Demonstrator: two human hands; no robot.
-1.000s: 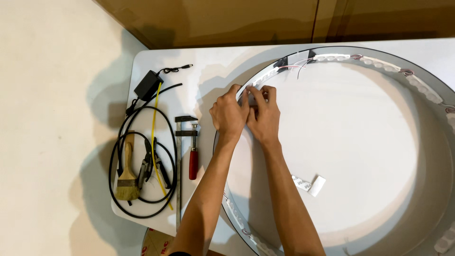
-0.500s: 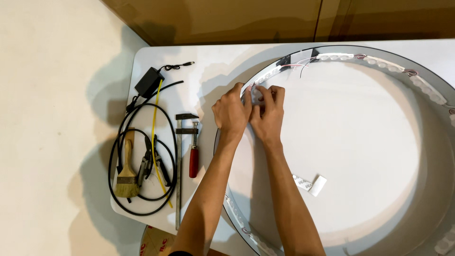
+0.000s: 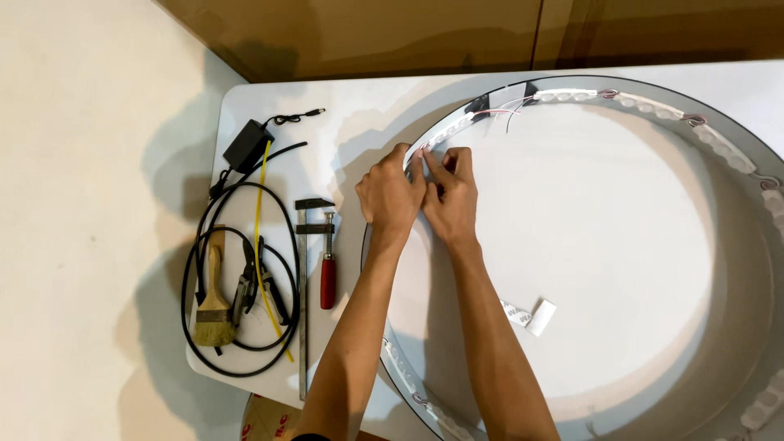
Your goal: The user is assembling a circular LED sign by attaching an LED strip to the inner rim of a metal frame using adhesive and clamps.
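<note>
White table on pale floor, brown wall, perhaps cardboard.

Desk left edge: bar clamp with red handle, paintbrush, pliers, black power adapter, coiled black cable, yellow wire.

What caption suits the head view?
Both hands, left and right, press a light strip inside a big round frame.

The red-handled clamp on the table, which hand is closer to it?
Left. The left hand rests on the big ring's rim, just right of the red-handled clamp. The right hand sits beyond the left one, inside the ring, farther from the clamp.
</note>
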